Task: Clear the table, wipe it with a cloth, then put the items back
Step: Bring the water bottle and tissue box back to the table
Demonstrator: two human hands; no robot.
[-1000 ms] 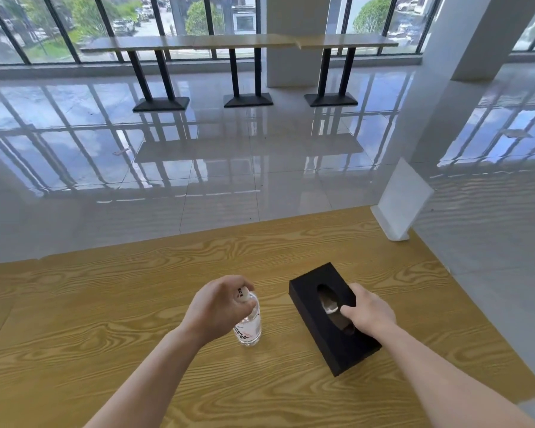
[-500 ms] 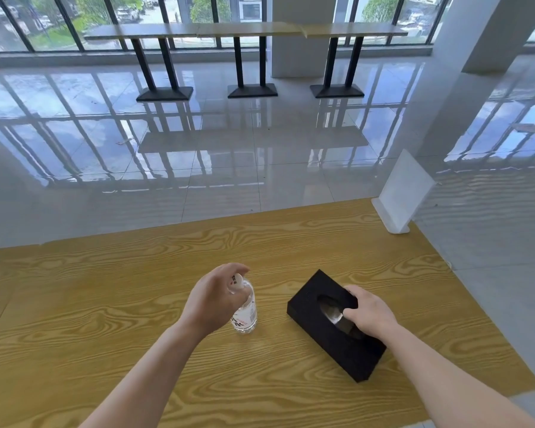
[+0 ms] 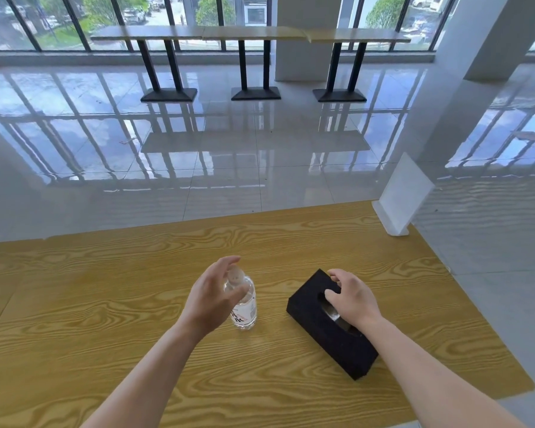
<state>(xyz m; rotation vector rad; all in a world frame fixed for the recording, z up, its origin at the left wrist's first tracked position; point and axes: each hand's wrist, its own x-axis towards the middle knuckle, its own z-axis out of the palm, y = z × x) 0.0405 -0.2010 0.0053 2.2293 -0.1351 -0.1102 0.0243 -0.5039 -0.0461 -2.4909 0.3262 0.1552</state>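
Clear plastic bottle [image 3: 245,307] stands mid-desk [image 3: 90,304], with the black tissue box [image 3: 328,338] just right of it. I have released both grips of a moment ago: my left hand [image 3: 212,299] and right hand [image 3: 354,301] have their fingers spread, holding nothing. Items judged returned.

Wooden table [image 3: 105,304] bears water bottle [image 3: 246,307], black tissue box [image 3: 306,301], white stand [image 3: 405,199].

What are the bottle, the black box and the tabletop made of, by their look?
The bottle looks like clear plastic: see-through, glossy, with a printed label. The box is matt black with no shine, perhaps foam or felt-covered. The tabletop shows smooth yellow wood grain; solid wood or laminate, hard to tell.
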